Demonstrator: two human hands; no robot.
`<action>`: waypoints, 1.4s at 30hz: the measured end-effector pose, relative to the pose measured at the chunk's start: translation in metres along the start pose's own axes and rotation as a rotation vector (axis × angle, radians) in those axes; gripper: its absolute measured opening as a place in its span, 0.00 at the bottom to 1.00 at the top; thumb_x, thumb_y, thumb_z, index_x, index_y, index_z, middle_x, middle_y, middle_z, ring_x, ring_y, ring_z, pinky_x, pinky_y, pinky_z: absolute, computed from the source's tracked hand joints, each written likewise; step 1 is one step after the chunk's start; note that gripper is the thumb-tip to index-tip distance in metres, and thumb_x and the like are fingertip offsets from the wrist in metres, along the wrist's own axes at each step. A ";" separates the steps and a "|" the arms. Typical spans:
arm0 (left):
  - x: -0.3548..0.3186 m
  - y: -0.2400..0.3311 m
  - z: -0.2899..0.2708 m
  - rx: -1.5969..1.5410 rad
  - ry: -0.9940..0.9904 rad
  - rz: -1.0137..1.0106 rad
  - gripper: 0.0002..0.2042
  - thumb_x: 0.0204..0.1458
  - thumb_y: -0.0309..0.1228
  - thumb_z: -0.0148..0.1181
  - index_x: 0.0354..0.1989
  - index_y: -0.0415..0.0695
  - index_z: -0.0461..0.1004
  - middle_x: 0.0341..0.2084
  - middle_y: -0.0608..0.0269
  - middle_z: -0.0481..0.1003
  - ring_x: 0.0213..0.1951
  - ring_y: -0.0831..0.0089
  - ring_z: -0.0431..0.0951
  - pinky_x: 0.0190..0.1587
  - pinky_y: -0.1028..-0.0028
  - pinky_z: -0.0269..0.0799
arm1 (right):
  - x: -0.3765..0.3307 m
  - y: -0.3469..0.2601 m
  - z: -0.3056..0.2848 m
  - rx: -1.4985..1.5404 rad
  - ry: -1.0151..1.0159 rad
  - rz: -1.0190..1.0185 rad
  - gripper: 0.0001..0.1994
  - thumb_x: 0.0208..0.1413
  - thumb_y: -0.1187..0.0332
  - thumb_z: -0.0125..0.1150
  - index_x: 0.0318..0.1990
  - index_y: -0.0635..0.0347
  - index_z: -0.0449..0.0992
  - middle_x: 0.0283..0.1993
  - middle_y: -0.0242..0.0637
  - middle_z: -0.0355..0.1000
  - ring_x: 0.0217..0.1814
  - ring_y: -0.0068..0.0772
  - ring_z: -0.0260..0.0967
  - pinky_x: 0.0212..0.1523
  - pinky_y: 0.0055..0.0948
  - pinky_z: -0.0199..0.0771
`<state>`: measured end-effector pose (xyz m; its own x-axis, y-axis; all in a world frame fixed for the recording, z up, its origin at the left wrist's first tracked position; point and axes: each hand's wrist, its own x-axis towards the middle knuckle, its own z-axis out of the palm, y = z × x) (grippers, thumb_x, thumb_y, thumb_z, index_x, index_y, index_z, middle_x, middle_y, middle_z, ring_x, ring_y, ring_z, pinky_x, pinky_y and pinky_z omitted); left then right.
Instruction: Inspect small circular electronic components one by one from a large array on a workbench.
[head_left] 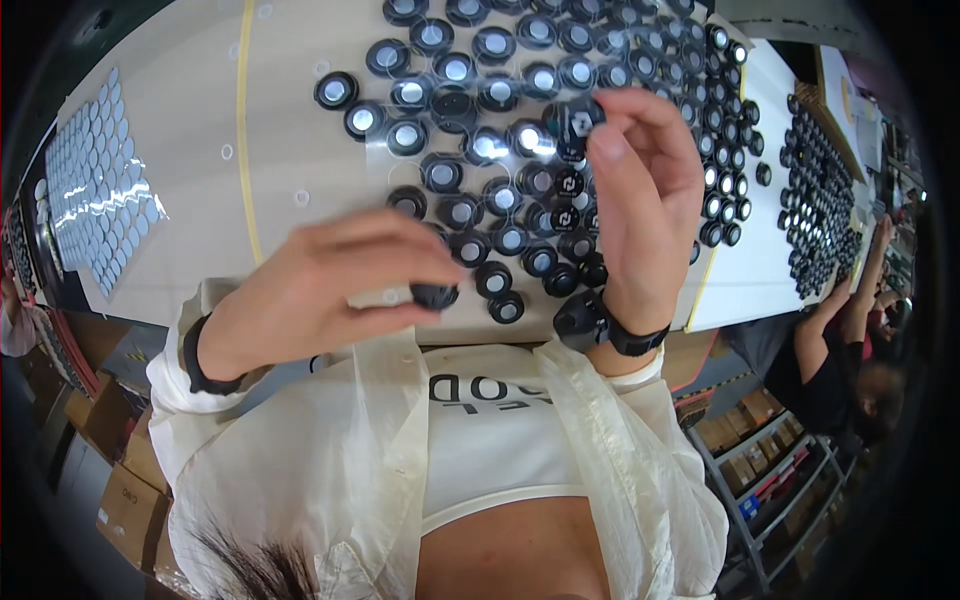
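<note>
**Black caps held in both hands above a crowded worktable**

Nearest the camera, a cream open shirt (600, 440) over a white top is seen, with a dark band at each wrist. The left hand (320, 290) is held low over the near edge of the table (270, 120); its fingers are curled closed around a small black round cap (434, 295), which is pinched at the fingertips and shows only in part beyond them. The right hand (640, 200) is raised a little further out, and a second black cap (575, 122) with a white mark on its face is gripped between thumb and fingertips, the fingers closed on it above the pile.

Beneath and beyond both hands, a dense spread of black caps with shiny round inserts (520, 130) is laid across the pale tabletop, many touching one another. A yellow line (243, 130) is drawn along the table to the left of the spread. Further left, a sheet of round silver discs (95, 180) is set in neat rows, well apart from the caps.

To the far right, more black caps (815, 200) are gathered on a white surface, and another person's arm (860, 280) is reached toward them. Cardboard boxes (120, 500) are seen on the floor at lower left.
</note>
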<state>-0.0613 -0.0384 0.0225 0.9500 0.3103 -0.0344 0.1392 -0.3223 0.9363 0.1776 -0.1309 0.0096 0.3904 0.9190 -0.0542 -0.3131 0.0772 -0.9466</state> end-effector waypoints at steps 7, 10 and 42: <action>0.056 -0.015 -0.001 -0.446 0.398 -0.010 0.23 0.45 0.15 0.70 0.53 0.34 0.74 0.49 0.55 0.76 0.48 0.71 0.78 0.51 0.73 0.74 | -0.008 -0.005 0.021 -0.108 -0.099 -0.169 0.14 0.55 0.83 0.64 0.49 0.72 0.74 0.47 0.41 0.74 0.44 0.23 0.69 0.52 0.27 0.70; 0.064 -0.020 0.000 -0.356 0.431 0.069 0.24 0.44 0.15 0.70 0.52 0.34 0.74 0.47 0.56 0.78 0.47 0.73 0.79 0.48 0.75 0.76 | -0.006 -0.006 0.028 -0.077 -0.003 -0.112 0.14 0.56 0.83 0.64 0.49 0.72 0.74 0.48 0.41 0.75 0.45 0.23 0.70 0.53 0.27 0.71; 0.065 -0.020 0.010 0.098 0.599 0.156 0.23 0.41 0.19 0.76 0.49 0.37 0.80 0.34 0.60 0.82 0.33 0.77 0.83 0.38 0.80 0.80 | 0.001 0.011 0.020 -0.315 0.030 -0.183 0.08 0.50 0.81 0.72 0.38 0.70 0.82 0.42 0.45 0.80 0.49 0.34 0.76 0.52 0.29 0.75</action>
<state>0.0002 -0.0207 -0.0016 0.6434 0.6913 0.3289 0.0636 -0.4764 0.8769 0.1572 -0.1211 0.0056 0.4420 0.8890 0.1201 0.0445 0.1120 -0.9927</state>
